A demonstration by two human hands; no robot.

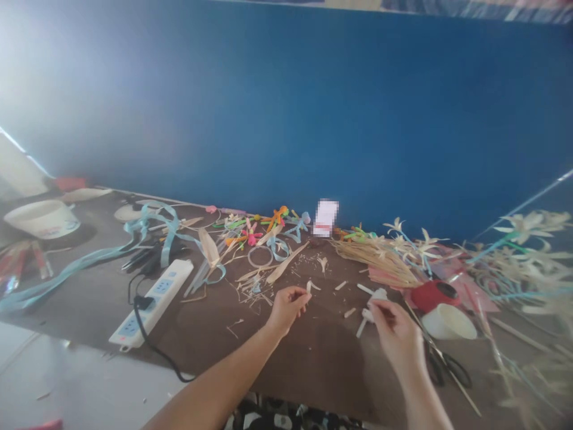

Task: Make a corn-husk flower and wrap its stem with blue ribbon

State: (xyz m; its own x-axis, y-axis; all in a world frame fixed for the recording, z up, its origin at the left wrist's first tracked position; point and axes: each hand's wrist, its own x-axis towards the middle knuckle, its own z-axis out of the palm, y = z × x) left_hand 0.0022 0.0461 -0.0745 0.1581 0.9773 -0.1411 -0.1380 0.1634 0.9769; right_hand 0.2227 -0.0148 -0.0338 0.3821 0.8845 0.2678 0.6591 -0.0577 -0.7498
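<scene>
My left hand [289, 310] is closed in a pinch on a small pale strip of dried husk [309, 287], held just above the dark table. To its right, my right hand [396, 331] has its fingers curled, with the tips at a small white tool [377, 297] that looks like a hot glue gun. Blur and the fingers hide part of this tool, and its grip is not clear. Loose husk scraps [341, 285] lie between the hands. Beyond my left hand is a longer dried husk leaf [286, 264] among thin trimmings.
A white power strip [163, 298] with a black cord lies left, near pale blue ribbon [85, 263]. Black-handled scissors [461, 370], a white cup [449, 322] and a red round object [432, 294] sit right. Husk flowers [423, 245] and a blue wall [286, 119] stand behind.
</scene>
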